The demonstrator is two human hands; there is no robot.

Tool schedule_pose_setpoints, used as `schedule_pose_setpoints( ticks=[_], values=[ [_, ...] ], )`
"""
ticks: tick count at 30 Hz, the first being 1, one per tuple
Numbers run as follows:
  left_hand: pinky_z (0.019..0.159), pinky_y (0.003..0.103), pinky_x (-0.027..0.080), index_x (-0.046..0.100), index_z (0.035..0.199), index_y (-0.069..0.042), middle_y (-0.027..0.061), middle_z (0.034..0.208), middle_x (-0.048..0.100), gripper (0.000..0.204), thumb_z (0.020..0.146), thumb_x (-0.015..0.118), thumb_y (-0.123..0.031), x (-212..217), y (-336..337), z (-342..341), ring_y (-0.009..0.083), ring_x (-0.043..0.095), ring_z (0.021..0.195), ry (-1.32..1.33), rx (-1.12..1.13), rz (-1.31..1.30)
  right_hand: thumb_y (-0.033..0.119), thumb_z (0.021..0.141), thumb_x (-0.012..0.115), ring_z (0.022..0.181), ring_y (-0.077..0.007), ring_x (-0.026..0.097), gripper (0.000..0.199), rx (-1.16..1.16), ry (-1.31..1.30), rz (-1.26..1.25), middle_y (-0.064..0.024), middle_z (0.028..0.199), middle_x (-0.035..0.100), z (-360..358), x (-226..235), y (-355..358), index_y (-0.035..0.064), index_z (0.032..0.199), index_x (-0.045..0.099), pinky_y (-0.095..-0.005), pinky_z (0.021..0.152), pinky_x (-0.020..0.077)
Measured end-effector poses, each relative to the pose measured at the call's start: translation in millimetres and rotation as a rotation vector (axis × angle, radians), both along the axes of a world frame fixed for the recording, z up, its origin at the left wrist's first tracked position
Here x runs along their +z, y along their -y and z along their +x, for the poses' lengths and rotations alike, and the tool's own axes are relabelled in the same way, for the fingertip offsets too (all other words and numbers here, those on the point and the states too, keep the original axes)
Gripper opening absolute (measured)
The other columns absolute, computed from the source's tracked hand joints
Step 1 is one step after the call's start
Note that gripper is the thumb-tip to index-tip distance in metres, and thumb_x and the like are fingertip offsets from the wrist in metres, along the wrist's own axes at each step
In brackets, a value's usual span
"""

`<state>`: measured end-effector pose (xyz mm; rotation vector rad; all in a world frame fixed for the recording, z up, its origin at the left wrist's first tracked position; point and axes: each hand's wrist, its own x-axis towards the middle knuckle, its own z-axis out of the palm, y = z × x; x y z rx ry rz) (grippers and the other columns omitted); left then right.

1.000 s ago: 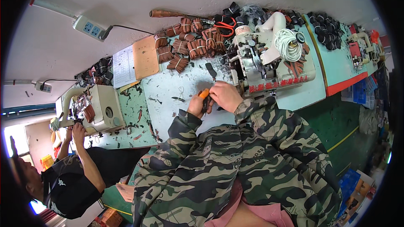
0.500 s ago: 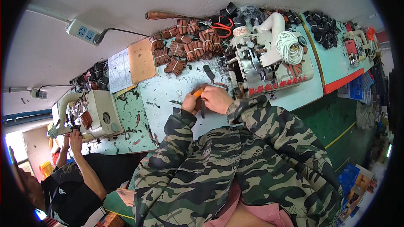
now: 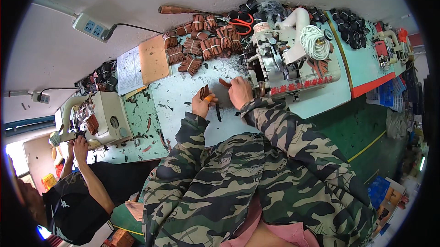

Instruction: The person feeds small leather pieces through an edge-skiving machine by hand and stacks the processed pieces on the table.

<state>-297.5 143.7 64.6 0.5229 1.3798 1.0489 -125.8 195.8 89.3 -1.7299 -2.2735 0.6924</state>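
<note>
Over the work table (image 3: pixel 178 125), my left hand (image 3: pixel 200 106) is closed around a few narrow brown strips (image 3: pixel 204 92) that stick up past its fingers. Something orange (image 3: pixel 209 97) shows at its thumb, too small to tell what it is. My right hand (image 3: pixel 240 92) pinches the end of another brown strip (image 3: pixel 224 83), apart from the left hand. A black strip (image 3: pixel 218 112) lies between and just below the hands, next to a dark grey patch (image 3: pixel 223 96) on the table.
Rubber-banded bundles of brown strips (image 3: pixel 190 65) are piled behind the hands, near red-handled scissors (image 3: pixel 243 23). A white machine (image 3: pixel 293 63) stands at right. Papers (image 3: pixel 129 74) and a power strip (image 3: pixel 91 28) are at left, where a co-worker (image 3: pixel 82 192) handles another machine (image 3: pixel 107 118).
My hands were together and have moved apart: the left one to the left, the right one up and slightly right. The brown strips now show in both hands.
</note>
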Motion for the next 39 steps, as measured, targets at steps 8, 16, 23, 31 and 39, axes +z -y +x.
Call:
schedule_pose_setpoints(
  ticks=[8,16,23,31,39],
  values=[
    [0.084,0.027,0.046,0.054,0.102,0.003,0.0097,0.095,0.063,0.025,0.08,0.045,0.01,-29,51,112,0.0157,0.06,0.092,-0.324,-0.17,0.363,0.008,0.077,0.056,0.122,-0.0352,0.04,0.018,0.435,-0.199,0.204,-0.0196,0.125,0.046,149,-15,106,-0.0007,0.091,0.051,-0.0485,0.097,0.0322],
    [0.052,0.029,0.05,0.044,0.115,-0.001,0.0123,0.092,0.06,0.032,0.086,0.059,-0.006,-10,128,502,0.0185,0.059,0.07,0.341,-0.789,0.108,0.024,0.085,0.054,0.062,-0.0249,0.064,0.028,-0.58,-0.203,-0.314,-0.0107,0.065,0.063,575,29,245,0.0018,0.074,0.066,-0.0353,0.06,0.0512],
    [0.051,0.027,0.047,0.055,0.088,-0.002,0.0089,0.072,0.06,0.015,0.087,0.059,-0.016,146,236,742,0.0157,0.055,0.055,0.175,-0.751,0.111,0.029,0.091,0.051,0.062,-0.0149,0.063,0.033,-0.664,-1.157,-0.591,-0.0085,0.074,0.067,691,125,368,-0.0025,0.092,0.062,-0.0277,0.056,0.05],
    [0.076,0.032,0.05,0.049,0.106,0.004,0.0155,0.084,0.063,0.029,0.09,0.055,-0.019,196,314,869,0.0218,0.061,0.08,0.007,-0.606,0.589,0.033,0.091,0.05,0.081,-0.0306,0.064,0.04,-0.472,-1.069,0.054,-0.0156,0.094,0.064,776,140,429,0.0019,0.115,0.053,-0.0378,0.071,0.0508],
    [0.074,0.041,0.052,0.044,0.113,-0.002,0.024,0.1,0.059,0.045,0.088,0.052,-0.039,207,309,792,0.0304,0.06,0.088,0.03,-0.557,0.387,0.032,0.09,0.055,0.058,-0.0101,0.058,0.047,-0.192,-1.493,-0.729,-0.0065,0.092,0.057,750,171,401,0.0068,0.128,0.046,-0.0208,0.048,0.0476]
  ],
)
